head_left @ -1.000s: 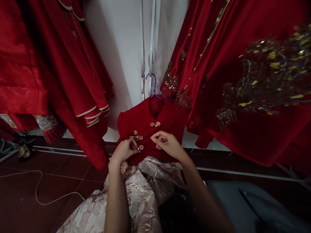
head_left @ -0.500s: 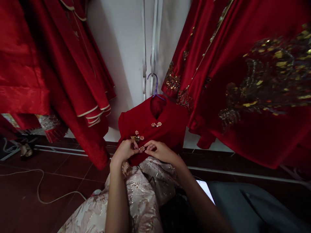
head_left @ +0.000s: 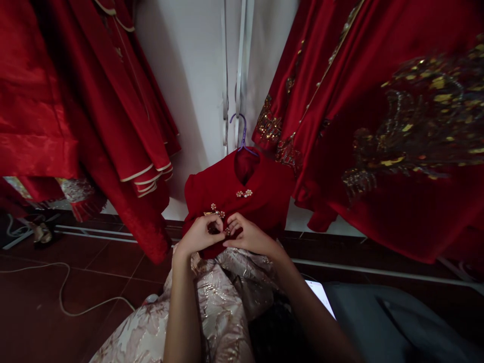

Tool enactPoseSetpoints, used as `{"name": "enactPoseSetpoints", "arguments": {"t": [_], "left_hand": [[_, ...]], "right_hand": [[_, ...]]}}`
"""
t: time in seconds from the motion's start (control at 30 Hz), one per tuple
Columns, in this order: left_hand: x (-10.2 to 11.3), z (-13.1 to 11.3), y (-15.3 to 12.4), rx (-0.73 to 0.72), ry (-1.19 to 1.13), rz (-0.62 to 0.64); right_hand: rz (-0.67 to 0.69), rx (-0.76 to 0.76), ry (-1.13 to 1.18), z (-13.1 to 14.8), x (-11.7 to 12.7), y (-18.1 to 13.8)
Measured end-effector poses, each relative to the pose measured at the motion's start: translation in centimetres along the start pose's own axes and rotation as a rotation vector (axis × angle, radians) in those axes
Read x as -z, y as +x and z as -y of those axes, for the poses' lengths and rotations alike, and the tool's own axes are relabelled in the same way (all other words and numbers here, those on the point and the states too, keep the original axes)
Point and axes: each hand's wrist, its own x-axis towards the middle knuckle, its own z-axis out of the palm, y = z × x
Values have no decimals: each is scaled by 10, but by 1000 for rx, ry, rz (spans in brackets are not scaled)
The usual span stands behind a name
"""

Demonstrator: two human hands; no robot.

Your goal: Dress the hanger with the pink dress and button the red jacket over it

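A red garment (head_left: 260,201) with a V-neck hangs in front of me on a purple hanger (head_left: 243,132). Pearl-and-gold flower ornaments (head_left: 244,193) are on its chest, and a gold beaded piece (head_left: 215,210) lies just above my left hand. Low on the garment's front, a small flower clasp (head_left: 227,231) sits between my two hands. My left hand (head_left: 201,234) is curled, its thumb reaching to the clasp. From the other side, the bent fingers of my right hand (head_left: 250,236) close around the clasp. The fingers partly cover it.
Red garments hang left (head_left: 124,101) and right (head_left: 397,212), the right one with gold sequins. Pale floral brocade (head_left: 219,302) lies below my hands. A lit phone (head_left: 319,297) rests at right by a grey surface (head_left: 378,322). A cable (head_left: 68,282) crosses the tiled floor.
My fingers have shifted and spread around the clasp, which has turned and moved slightly right. My left index finger has lifted into a curl away from the thumb. The garment still hangs in place.
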Motion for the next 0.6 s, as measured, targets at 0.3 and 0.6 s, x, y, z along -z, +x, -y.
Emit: {"name": "enactPoseSetpoints", "arguments": {"t": [0.3,0.6], "left_hand": [[-7,22,8,47,-23,-278],[-8,35,11,27,224,-330]], "right_hand": [[82,28,-236,14,20,-12],[254,-30,-315,-2,28,-17]]}}
